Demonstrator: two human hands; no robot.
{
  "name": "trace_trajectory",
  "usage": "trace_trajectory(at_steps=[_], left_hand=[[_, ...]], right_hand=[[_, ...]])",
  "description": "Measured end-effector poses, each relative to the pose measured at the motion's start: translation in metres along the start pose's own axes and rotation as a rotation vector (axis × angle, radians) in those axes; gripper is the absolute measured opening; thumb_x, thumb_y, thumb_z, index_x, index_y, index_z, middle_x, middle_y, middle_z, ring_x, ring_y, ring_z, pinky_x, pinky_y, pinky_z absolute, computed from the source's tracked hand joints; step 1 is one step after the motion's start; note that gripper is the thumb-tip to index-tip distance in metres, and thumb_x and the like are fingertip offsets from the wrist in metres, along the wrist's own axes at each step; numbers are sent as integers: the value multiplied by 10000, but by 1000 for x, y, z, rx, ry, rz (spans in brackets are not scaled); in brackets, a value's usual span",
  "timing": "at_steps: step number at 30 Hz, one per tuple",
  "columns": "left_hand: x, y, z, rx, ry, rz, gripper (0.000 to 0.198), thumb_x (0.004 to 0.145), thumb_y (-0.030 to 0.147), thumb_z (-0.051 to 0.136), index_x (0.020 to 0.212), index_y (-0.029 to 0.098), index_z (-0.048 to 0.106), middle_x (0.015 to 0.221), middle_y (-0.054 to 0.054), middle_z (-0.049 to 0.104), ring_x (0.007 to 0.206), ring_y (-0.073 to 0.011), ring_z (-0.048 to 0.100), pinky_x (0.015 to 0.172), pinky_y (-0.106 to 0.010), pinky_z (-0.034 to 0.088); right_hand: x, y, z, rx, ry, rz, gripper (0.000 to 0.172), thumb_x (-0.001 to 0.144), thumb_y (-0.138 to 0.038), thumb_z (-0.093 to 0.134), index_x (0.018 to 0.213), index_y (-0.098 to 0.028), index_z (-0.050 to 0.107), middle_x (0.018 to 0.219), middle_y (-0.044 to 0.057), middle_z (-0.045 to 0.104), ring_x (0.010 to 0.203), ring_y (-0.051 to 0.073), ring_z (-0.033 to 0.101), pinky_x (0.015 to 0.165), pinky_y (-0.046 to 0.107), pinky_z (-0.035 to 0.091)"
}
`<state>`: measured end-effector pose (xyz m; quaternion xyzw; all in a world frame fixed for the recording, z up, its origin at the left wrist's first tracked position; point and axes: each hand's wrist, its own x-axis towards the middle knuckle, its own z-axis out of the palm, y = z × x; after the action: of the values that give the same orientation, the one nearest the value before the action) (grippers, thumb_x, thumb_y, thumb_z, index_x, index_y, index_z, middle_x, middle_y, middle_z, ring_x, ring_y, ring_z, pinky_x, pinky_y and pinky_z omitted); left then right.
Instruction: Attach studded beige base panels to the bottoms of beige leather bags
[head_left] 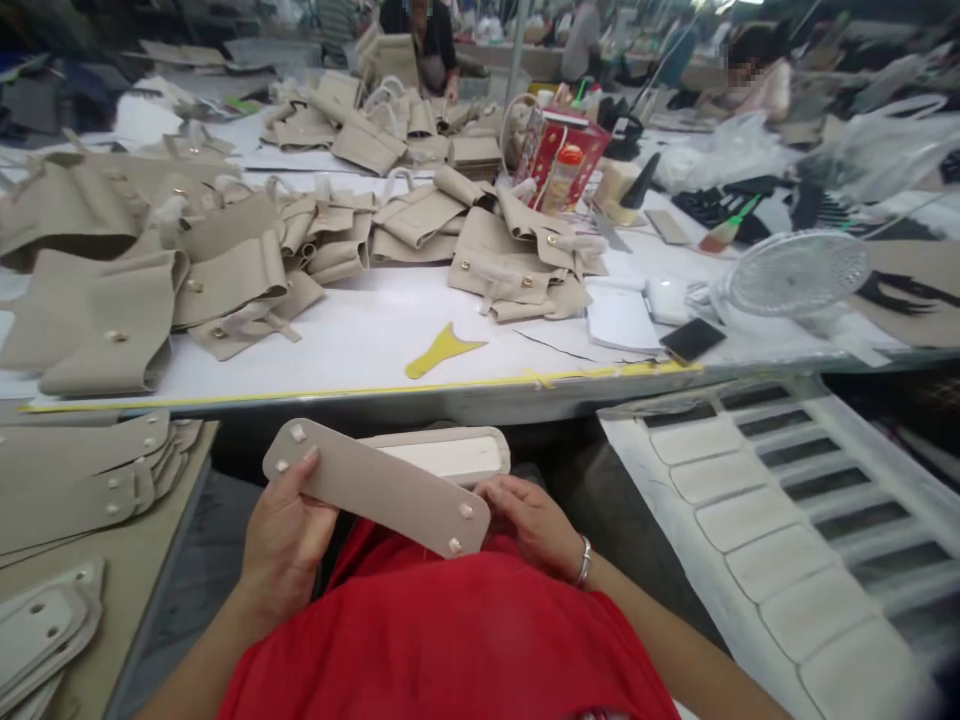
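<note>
beige strip (379, 490) slants lengthwise down to the right; left hand (289, 540) pinches its upper end; right hand (536, 522) curled by lower end, can't tell if gripping.

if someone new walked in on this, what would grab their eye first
Probably the bright red garment at bottom centre, then the beige strip just above it, gripped by the left hand, with the right hand at its lower right end. Heaps of beige pieces crowd the white tabletop beyond, where a red box right of centre and a yellow piece near the front edge stand out.
</note>
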<state>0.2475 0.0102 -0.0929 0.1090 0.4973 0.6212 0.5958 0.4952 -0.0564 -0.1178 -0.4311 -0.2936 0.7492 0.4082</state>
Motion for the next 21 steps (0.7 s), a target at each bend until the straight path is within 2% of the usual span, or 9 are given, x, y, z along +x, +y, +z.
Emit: trace_trajectory(at_steps=[3, 6, 8, 11, 13, 15, 19, 21], left_hand=[[-1, -1, 3, 4, 44, -34, 225, 814, 96, 499, 1001, 154, 610, 932, -46, 656, 869, -143, 624, 747, -238, 545], [-1, -1, 11, -10, 79, -58, 231, 835, 83, 448, 990, 145, 608, 933, -54, 655, 879, -145, 623, 756, -246, 543], [1, -3, 15, -9, 78, -31, 229, 822, 88, 463, 981, 153, 614, 950, -44, 652, 887, -140, 617, 774, -245, 535], [3, -10, 12, 100, 11, 23, 253, 762, 123, 560, 1003, 174, 617, 989, -31, 644, 898, -154, 609, 786, -260, 526], [3, -15, 5, 267, -38, 40, 312, 717, 192, 638, 1028, 181, 609, 985, -32, 645, 881, -171, 609, 764, -270, 522], [1, -16, -5, 493, -49, 60, 364, 684, 289, 681, 1025, 181, 611, 935, -24, 653, 835, -172, 607, 721, -253, 508], [1, -5, -24, 1074, -44, 162, 376, 682, 455, 645, 927, 169, 651, 757, -1, 636, 690, -154, 559, 561, -208, 429], [6, 3, -30, 1245, -79, 186, 387, 695, 501, 612, 874, 162, 663, 688, 3, 610, 630, -144, 523, 513, -206, 382]], right_hand=[[3, -10, -7, -22, -68, 27, 443, 812, -554, 468, 947, -154, 604, 816, 50, 624, 697, 130, 582, 627, 256, 466], [4, -15, -9, -282, -85, -13, 363, 756, -464, 600, 940, -151, 611, 861, 38, 619, 749, 128, 571, 675, 242, 459], [5, -18, -11, -420, -39, -54, 310, 752, -438, 611, 845, -143, 609, 801, 19, 611, 711, 117, 551, 645, 221, 446], [12, -25, -20, -544, 108, -105, 316, 787, -460, 547, 750, -147, 567, 678, -7, 574, 604, 96, 506, 548, 197, 409], [19, -30, -31, -637, 212, -150, 309, 789, -454, 542, 717, -154, 545, 625, -21, 552, 551, 83, 479, 503, 186, 380], [27, -32, -44, -698, 263, -154, 304, 787, -451, 544, 701, -160, 533, 571, -29, 539, 502, 78, 466, 468, 183, 359], [39, -32, -57, -751, 272, -95, 314, 779, -462, 547, 679, -164, 529, 502, -32, 532, 442, 79, 474, 435, 181, 349], [43, -33, -57, -765, 259, -74, 317, 786, -457, 534, 668, -163, 524, 497, -29, 535, 431, 77, 478, 429, 177, 349]])
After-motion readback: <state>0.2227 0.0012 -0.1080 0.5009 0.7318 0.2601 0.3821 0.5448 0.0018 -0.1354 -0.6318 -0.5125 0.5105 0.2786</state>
